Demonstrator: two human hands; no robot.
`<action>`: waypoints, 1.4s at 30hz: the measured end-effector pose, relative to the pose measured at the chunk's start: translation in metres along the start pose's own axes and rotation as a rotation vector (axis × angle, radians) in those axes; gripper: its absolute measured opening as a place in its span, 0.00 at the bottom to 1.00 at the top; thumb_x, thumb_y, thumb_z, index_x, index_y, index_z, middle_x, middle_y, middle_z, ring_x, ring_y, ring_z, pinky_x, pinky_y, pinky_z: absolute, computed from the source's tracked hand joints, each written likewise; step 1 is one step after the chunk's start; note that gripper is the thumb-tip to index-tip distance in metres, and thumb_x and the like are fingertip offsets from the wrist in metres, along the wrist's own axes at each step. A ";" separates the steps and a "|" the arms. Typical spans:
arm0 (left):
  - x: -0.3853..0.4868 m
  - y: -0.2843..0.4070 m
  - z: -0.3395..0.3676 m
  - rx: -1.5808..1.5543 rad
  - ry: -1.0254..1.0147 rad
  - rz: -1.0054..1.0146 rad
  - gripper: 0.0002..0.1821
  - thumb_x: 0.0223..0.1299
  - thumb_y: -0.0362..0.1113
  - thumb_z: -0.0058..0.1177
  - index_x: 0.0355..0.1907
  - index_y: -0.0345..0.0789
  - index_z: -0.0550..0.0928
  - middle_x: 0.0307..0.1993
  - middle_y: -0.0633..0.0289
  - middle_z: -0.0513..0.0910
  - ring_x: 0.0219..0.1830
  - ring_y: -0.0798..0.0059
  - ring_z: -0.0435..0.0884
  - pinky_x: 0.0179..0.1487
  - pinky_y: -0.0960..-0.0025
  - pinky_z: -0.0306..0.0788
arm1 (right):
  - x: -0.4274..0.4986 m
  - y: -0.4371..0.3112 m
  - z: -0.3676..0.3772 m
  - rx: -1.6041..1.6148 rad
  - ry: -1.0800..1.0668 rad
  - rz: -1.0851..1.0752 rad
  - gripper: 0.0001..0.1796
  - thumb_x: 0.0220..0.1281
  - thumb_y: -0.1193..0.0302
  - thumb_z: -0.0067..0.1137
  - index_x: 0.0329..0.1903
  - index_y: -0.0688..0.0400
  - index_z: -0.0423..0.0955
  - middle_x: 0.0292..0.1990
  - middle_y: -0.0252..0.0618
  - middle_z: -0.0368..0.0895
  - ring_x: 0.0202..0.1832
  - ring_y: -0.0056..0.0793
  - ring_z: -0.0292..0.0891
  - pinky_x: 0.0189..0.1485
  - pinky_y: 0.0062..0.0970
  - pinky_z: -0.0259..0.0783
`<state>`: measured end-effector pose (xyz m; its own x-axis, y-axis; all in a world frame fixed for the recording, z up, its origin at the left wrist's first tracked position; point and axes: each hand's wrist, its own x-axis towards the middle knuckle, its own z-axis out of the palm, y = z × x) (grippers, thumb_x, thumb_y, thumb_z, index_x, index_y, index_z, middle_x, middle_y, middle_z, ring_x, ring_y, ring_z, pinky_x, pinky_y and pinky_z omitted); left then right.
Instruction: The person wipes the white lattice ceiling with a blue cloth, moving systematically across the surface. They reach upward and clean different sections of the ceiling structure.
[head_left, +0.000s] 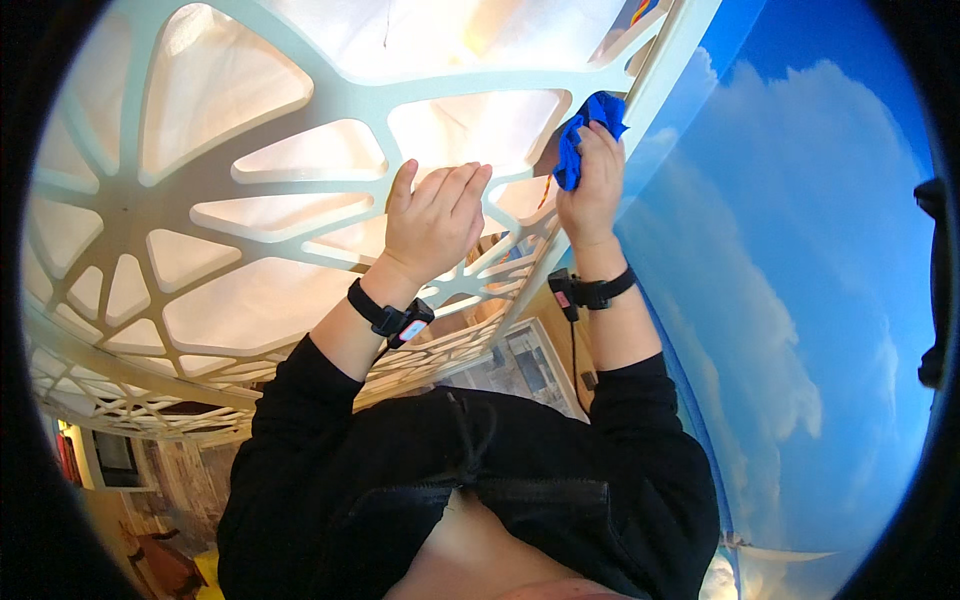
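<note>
A blue cloth (571, 161) is bunched in my right hand (591, 184), pressed up near the edge of a white lattice panel (360, 97) with cut-out openings. The cloth lies by the strip where the panel meets a straight white border rail (660, 71). My left hand (439, 214) is raised flat in front of the lattice, fingers extended and holding nothing. Whether its fingertips touch the panel I cannot tell. Pale, lit sheeting (465, 127) shows behind the openings. Red and yellow twisted wire (545, 191) hangs just below the cloth.
A wall (757, 247) painted with blue sky and clouds rises at the right. Each wrist wears a strapped device, and a cable (576, 367) runs from the right one. Lower left, a brown chair (166, 562) stands near a wood-pattern surface (180, 480).
</note>
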<state>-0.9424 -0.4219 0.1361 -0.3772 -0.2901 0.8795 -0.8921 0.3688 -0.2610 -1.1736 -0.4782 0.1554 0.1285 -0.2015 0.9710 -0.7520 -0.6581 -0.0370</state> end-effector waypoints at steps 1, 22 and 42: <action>-0.002 -0.002 0.000 0.015 0.002 0.010 0.23 0.58 0.39 0.61 0.59 0.46 0.85 0.53 0.75 0.86 0.52 0.80 0.83 0.85 0.48 0.33 | 0.006 -0.002 -0.007 -0.026 0.002 -0.037 0.24 0.50 0.81 0.63 0.53 0.59 0.79 0.52 0.45 0.85 0.60 0.51 0.78 0.71 0.56 0.65; 0.000 -0.001 0.004 -0.038 0.003 0.031 0.23 0.58 0.38 0.61 0.59 0.46 0.85 0.53 0.75 0.85 0.51 0.82 0.83 0.85 0.50 0.36 | -0.004 -0.026 0.003 -0.048 0.098 0.161 0.19 0.56 0.79 0.63 0.52 0.57 0.83 0.55 0.47 0.86 0.59 0.49 0.80 0.67 0.48 0.63; 0.004 0.018 0.001 0.017 0.057 -0.164 0.15 0.56 0.32 0.60 0.46 0.47 0.90 0.45 0.74 0.90 0.48 0.80 0.86 0.85 0.52 0.32 | -0.039 0.017 -0.015 0.054 -0.141 -0.072 0.25 0.53 0.70 0.71 0.57 0.53 0.81 0.58 0.35 0.86 0.60 0.33 0.79 0.67 0.43 0.53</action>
<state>-0.9605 -0.4172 0.1339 -0.2115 -0.2945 0.9319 -0.9450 0.3052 -0.1180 -1.2013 -0.4708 0.1206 0.2732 -0.2498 0.9289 -0.7021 -0.7119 0.0150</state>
